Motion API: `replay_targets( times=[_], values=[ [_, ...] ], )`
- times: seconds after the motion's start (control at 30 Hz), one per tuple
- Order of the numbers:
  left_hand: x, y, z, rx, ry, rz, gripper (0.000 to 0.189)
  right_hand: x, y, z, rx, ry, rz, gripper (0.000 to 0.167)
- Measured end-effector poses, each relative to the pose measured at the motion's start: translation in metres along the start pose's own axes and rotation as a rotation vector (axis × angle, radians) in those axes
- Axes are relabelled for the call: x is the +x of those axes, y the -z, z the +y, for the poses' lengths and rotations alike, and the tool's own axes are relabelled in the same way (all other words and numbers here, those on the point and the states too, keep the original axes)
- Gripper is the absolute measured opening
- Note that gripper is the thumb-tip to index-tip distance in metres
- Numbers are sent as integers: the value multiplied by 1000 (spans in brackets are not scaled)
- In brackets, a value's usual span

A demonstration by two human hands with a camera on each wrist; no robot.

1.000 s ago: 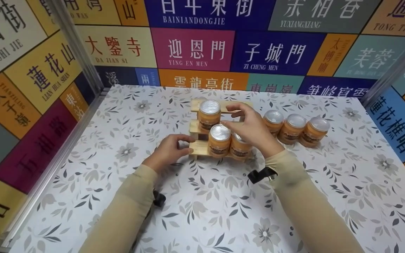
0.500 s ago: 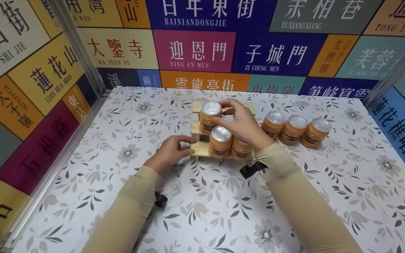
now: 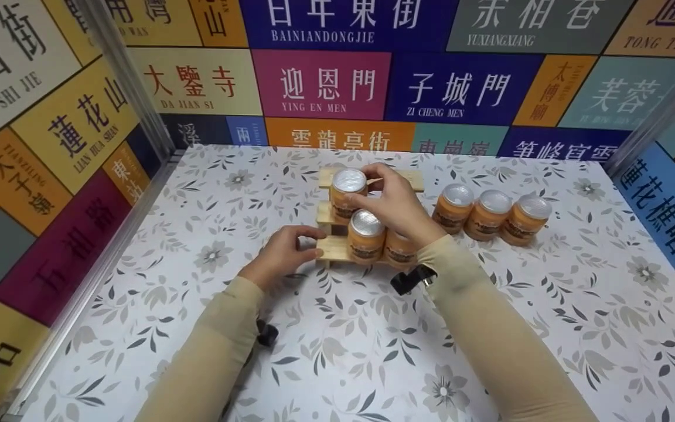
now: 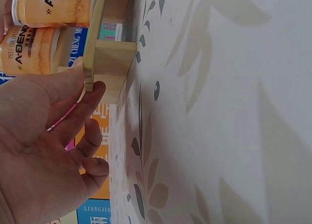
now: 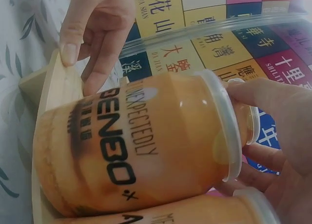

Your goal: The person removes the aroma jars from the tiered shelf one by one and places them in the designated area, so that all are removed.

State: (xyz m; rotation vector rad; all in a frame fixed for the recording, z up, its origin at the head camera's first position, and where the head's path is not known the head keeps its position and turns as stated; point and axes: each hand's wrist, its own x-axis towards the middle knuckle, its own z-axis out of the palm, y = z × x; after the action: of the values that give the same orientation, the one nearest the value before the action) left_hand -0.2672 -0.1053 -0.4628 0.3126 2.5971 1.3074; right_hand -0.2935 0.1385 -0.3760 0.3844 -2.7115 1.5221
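A three-step wooden rack (image 3: 331, 247) stands on the table. My left hand (image 3: 282, 253) pinches the left end of its lowest step between thumb and index finger; the wooden edge shows between them in the left wrist view. On the middle step is an orange jar (image 3: 344, 200) with a silvery lid, and my right hand (image 3: 399, 204) grips it near the top from the right side. Two similar jars, a front left jar (image 3: 367, 239) and a partly covered front right jar (image 3: 399, 251), stand on the lowest step. Large in the right wrist view is a front jar (image 5: 141, 141).
Right of the rack, three more jars stand in a row on the table: a left jar (image 3: 453, 212), a middle jar (image 3: 488, 218) and a right jar (image 3: 526, 223). The table has a floral cover (image 3: 337, 351). Sign-printed panels (image 3: 320, 85) rise behind it.
My right hand has moved left and closed its fingers on the jar on the middle step. The left hand stays at the rack's end.
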Motion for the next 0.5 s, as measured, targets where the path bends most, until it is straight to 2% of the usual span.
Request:
replay_targets(
  times=[0.1, 0.5],
  values=[
    [0, 1, -1, 16, -22, 3, 33, 1, -2, -1, 28, 9, 5, 60],
    [0, 0, 0, -22, 20, -1, 35, -3, 3, -2, 154, 78, 67, 58]
  ],
)
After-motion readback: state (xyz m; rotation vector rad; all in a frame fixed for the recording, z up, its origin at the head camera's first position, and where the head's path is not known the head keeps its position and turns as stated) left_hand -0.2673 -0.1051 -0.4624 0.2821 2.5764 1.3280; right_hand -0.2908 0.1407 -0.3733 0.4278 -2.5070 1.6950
